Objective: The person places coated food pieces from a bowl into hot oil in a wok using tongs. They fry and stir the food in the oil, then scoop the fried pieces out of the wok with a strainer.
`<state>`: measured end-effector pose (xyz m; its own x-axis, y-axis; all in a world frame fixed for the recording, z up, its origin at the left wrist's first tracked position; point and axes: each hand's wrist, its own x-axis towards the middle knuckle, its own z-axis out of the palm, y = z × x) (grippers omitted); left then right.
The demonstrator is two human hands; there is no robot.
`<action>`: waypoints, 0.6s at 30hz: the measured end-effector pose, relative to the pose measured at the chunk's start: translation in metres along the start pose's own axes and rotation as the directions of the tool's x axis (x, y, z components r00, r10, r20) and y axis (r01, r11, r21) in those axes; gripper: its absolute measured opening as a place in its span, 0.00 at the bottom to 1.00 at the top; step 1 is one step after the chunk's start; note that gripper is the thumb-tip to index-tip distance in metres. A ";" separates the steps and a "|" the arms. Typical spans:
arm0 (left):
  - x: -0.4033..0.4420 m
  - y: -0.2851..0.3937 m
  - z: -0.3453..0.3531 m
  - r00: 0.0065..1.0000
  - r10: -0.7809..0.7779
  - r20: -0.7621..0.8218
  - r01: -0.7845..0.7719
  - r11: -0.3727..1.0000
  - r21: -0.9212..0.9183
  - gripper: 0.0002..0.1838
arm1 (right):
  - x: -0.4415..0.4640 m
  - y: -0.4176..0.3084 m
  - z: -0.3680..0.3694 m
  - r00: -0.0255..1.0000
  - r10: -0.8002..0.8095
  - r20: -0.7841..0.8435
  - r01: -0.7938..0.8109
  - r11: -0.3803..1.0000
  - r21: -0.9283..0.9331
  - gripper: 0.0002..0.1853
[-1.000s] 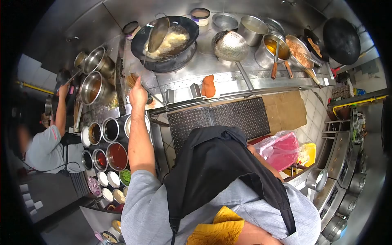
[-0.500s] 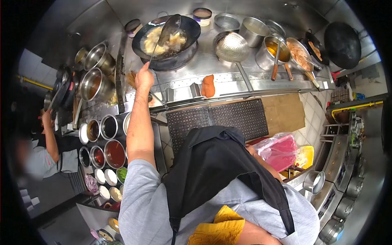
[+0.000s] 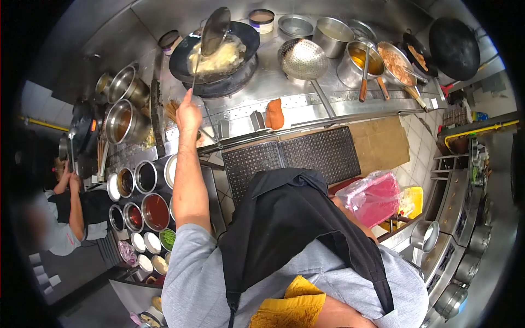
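My left hand [image 3: 189, 116] is closed around the long thin handle of a skimmer [image 3: 215, 31]. The skimmer's round dark head is tilted up over a black wok [image 3: 250, 50] at the back left. Pale, yellowish food [image 3: 224, 57] lies in bubbling liquid in the wok, below the skimmer. My right hand [image 3: 340, 204] is low on the right, beside a pink tub [image 3: 377, 202] with clear plastic over it. Its fingers are hidden by my black apron [image 3: 290, 213], so what it touches does not show.
A perforated strainer [image 3: 303, 59], a pot of yellow liquid [image 3: 358, 68] and a pan of reddish food [image 3: 395, 61] stand along the stove. An orange cloth [image 3: 275, 113] lies at its front edge. Sauce containers [image 3: 155, 212] line my left. A co-worker [image 3: 71, 213] stands at far left.
My left hand has shifted slightly left and down; the skimmer head has tipped up and left, higher over the wok. The co-worker's two hands now show together on a handle.
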<state>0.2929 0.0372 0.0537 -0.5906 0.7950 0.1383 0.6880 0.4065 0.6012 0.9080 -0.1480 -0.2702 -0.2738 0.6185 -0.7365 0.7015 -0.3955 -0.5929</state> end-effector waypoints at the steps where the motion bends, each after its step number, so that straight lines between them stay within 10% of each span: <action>1: 0.000 -0.004 -0.001 0.998 0.046 -0.038 -0.046 0.999 0.002 0.26 | 0.000 0.005 0.001 0.992 -0.105 0.064 0.103 0.994 0.029 0.27; 7: -0.018 -0.011 -0.014 0.984 0.156 -0.084 -0.160 0.986 -0.036 0.24 | 0.021 0.021 0.010 0.988 0.135 -0.073 -0.101 0.929 0.355 0.24; 11: -0.029 -0.032 -0.003 0.977 0.213 -0.035 -0.215 0.967 -0.134 0.23 | -0.053 -0.111 -0.014 0.968 0.211 -0.133 -0.208 0.977 0.036 0.23; 18: -0.027 -0.026 -0.014 0.999 -0.037 -0.013 0.037 0.999 -0.017 0.23 | -0.052 -0.127 -0.021 0.998 0.056 -0.017 -0.058 0.992 -0.113 0.23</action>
<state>0.2852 -0.0008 0.0452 -0.6212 0.7734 0.1265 0.6585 0.4277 0.6192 0.8473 -0.1156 -0.1492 -0.2225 0.6072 -0.7628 0.7858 -0.3514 -0.5090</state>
